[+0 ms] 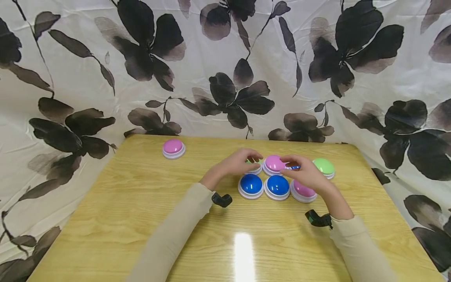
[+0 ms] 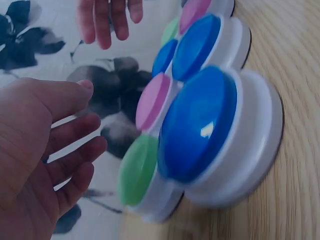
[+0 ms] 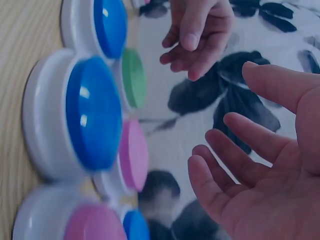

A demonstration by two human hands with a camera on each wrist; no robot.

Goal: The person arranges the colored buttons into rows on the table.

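Domed push buttons with white round bases stand close together in two rows. The front row has a blue button [image 1: 251,184], a second blue button [image 1: 277,185] and a pink button [image 1: 303,190]. Behind them are a green button [image 2: 138,170], a pink button [image 1: 273,162], a partly hidden blue button [image 2: 164,57] and a green button [image 1: 323,166]. My left hand [image 1: 242,161] hovers by the left green button, fingers loosely spread and holding nothing. Over the back blue button and front pink one, my right hand [image 1: 305,171] hangs with relaxed, separated fingers. Both wrist views show the palms bare.
One more pink button [image 1: 173,147] sits alone at the table's back left. The wooden table [image 1: 141,211] ends at the back against a floral cloth [image 1: 197,51], which also hangs along both sides. A black wrist camera [image 1: 222,200] is strapped to each wrist.
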